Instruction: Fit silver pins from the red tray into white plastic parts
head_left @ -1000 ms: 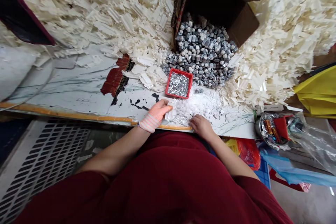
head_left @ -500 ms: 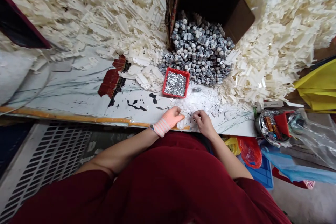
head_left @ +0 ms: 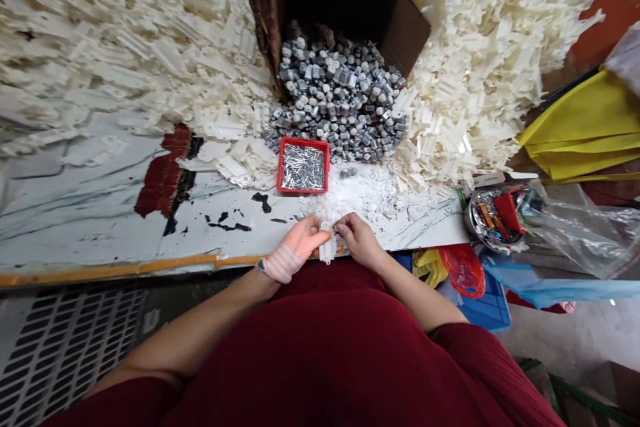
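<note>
Pinching a small white plastic part (head_left: 327,248) between them, the person's left hand (head_left: 299,240) and right hand (head_left: 356,239) meet just above the front edge of the worktop. Both grips are closed on the part, which stands roughly upright, its lower end sticking out below the fingers. Exactly how each finger sits is too small to tell. A pink striped wrist sleeve (head_left: 280,263) covers the left wrist, and a maroon shirt (head_left: 320,360) fills the bottom of the view.

Loose white plastic fragments (head_left: 365,197) lie at 1 o'clock from the hands, close by. At 11 o'clock, a red plastic tray (head_left: 303,140) holds a mass of silver metal pins (head_left: 303,169). Just behind it, at 12 o'clock, a heap of grey hexagonal metal pieces (head_left: 337,97) spills from a tipped cardboard box (head_left: 405,30). Cream plastic strips (head_left: 480,80) are piled around the box on both sides. The worktop (head_left: 100,213) is marble-patterned and chipped.

At 3 o'clock sits a metal bowl (head_left: 493,220) beside a clear plastic bag (head_left: 585,233), with a yellow cloth (head_left: 580,127) at 2 o'clock. A red bag (head_left: 465,270) and a blue crate (head_left: 493,307) lie at 4 o'clock, and a slotted metal grate (head_left: 65,360) at 8 o'clock.
</note>
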Available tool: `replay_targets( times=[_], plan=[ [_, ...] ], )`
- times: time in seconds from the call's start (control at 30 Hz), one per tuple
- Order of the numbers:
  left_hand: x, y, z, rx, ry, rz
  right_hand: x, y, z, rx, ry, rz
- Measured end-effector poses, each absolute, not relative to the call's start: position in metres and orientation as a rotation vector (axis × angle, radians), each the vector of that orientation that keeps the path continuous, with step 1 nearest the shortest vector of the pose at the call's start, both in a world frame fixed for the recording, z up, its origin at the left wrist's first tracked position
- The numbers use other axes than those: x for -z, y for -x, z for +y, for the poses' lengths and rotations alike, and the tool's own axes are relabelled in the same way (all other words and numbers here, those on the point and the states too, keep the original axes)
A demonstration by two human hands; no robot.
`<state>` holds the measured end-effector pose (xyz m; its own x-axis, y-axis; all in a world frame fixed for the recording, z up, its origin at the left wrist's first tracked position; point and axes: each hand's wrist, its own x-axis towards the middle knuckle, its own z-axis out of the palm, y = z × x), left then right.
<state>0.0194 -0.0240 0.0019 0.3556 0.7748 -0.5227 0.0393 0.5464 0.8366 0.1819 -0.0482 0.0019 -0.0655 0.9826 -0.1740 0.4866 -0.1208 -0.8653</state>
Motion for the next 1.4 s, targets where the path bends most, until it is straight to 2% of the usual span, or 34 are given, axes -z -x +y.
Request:
replay_targets(
  times=[0.2, 0.33, 0.4, 0.47, 0.63, 0.8, 1.03, 1.23, 1.4],
  plan=[
    [0.005, -0.023, -0.024, -0.525, -0.895, 1.09, 0.01, -0.212, -0.056, -1.038, 1.676, -1.682],
    [0.001, -0.028, -0.018, -0.512, -1.075, 1.163, 0.028, -0.256, -0.059, -0.441, 2.063, -1.734],
    [-0.001, -0.031, -0.015, -0.505, -1.135, 1.186, 0.036, -0.27, -0.059, -0.314, 2.132, -1.774],
    [-0.002, -0.034, -0.013, -0.499, -1.151, 1.193, 0.039, -0.273, -0.058, -0.383, 2.09, -1.715],
    [-0.009, -0.044, -0.013, -0.518, -0.994, 1.054, 0.028, -0.249, -0.052, -1.002, 1.792, -1.341],
    [-0.018, -0.05, -0.01, -0.544, -0.759, 0.895, 0.011, -0.224, -0.043, -0.816, 1.742, -1.562],
    [-0.013, -0.042, -0.008, -0.531, -1.216, 1.191, -0.007, -0.212, -0.032, -0.963, 1.596, -1.523],
    [-0.012, -0.04, -0.012, -0.537, -1.075, 1.119, -0.011, -0.2, -0.036, -0.914, 1.696, -1.657],
    [-0.009, -0.035, -0.014, -0.605, -1.399, 1.33, -0.004, -0.206, -0.024, -1.222, 1.572, -1.53]
  ],
)
